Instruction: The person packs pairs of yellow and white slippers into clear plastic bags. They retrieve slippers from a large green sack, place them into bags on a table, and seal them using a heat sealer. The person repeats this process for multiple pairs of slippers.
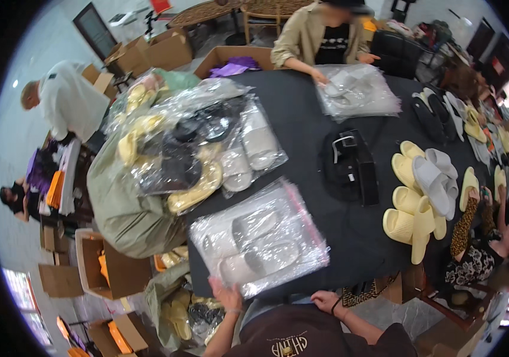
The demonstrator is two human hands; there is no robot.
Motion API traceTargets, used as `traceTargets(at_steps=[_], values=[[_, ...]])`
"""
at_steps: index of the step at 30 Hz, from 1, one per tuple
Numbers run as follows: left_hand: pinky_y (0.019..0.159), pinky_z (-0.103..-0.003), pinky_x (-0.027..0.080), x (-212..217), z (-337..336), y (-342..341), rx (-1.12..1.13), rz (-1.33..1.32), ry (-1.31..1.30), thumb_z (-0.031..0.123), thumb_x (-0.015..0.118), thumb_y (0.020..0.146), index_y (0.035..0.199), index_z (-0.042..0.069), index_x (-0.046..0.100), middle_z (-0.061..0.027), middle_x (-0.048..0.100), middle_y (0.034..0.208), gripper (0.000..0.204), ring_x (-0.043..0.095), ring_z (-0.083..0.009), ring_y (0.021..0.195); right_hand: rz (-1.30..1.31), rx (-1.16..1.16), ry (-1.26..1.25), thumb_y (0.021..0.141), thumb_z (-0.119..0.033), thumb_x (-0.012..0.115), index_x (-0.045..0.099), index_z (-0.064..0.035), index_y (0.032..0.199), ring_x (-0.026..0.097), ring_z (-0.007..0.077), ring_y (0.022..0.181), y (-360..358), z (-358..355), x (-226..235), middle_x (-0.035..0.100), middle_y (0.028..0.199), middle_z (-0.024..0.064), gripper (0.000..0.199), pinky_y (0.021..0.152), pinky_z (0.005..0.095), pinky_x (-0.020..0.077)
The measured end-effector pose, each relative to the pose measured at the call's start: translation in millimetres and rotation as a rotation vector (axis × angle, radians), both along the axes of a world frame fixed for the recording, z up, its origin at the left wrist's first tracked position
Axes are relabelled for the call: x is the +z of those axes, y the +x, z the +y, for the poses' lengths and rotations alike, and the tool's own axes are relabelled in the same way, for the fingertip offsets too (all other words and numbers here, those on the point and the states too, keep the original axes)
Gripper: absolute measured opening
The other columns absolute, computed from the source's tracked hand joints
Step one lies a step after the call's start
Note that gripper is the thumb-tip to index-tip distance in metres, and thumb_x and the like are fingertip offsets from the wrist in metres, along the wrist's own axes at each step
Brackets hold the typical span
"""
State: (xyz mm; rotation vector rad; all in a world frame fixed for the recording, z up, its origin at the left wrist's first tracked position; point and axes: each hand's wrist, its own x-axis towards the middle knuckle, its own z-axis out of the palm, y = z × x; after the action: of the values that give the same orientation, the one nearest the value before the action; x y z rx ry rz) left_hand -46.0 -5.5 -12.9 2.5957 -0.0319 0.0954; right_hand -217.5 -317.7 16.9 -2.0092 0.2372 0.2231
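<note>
The left hand (226, 296) is resting, fingers spread and slightly curled, on the near edge of a clear plastic bag of grey slippers (258, 244), which is lying flat on the black table (350, 238) right in front of the person. The right hand (326, 301) is sitting apart from the bag at the table's near rim, loosely curled and holding nothing that can be made out. The bag is looking light and floppy, its film glossy and likely slippery, while the foam slippers inside are probably soft and springy rather than fragile; taking it by the near edge or a corner, or flat under the palms, seems the surest hold, since the film would slide over the contents. Beyond it, a heap of bagged slippers (207, 146) in yellow, black and grey is piling over a large green sack (125, 214) at the table's left. A black box-shaped device (353, 168) is lying mid-table, and loose yellow and grey slippers (422, 196) are stacking up to the right. Across the table another person is handling a second clear bag of pale slippers (357, 89). On the floor, an open cardboard box (102, 265) is holding something orange, and a far box (236, 59) is showing purple contents.
</note>
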Motion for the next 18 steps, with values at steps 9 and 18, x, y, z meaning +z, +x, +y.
traceTargets(at_steps=[9, 18], values=[[0.103, -0.048, 0.028, -161, 80, -106, -0.081, 1.348, 0.350, 0.040, 0.033, 0.092, 0.134, 0.001, 0.038, -0.0209, 0.038, 0.137, 0.058, 0.035, -0.0365, 0.128, 0.721, 0.409, -0.158, 0.087, -0.050, 0.043, 0.047, -0.0122, 0.128, 0.046, 0.0367, 0.117, -3, -3, -75, 0.051, 0.125, 0.0215, 0.056, 0.101, 0.0441, 0.0329], [0.108, -0.054, 0.014, -226, 49, -135, -0.854, 1.192, 0.709, 0.039, 0.037, 0.091, 0.141, 0.021, 0.030, -0.0154, 0.022, 0.148, 0.054, 0.017, -0.0396, 0.135, 0.574, 0.333, 0.195, 0.084, -0.059, 0.046, 0.046, -0.0051, 0.129, 0.032, 0.0312, 0.129, -31, 31, -207, 0.041, 0.138, 0.0130, 0.071, 0.107, 0.0407, 0.0234]])
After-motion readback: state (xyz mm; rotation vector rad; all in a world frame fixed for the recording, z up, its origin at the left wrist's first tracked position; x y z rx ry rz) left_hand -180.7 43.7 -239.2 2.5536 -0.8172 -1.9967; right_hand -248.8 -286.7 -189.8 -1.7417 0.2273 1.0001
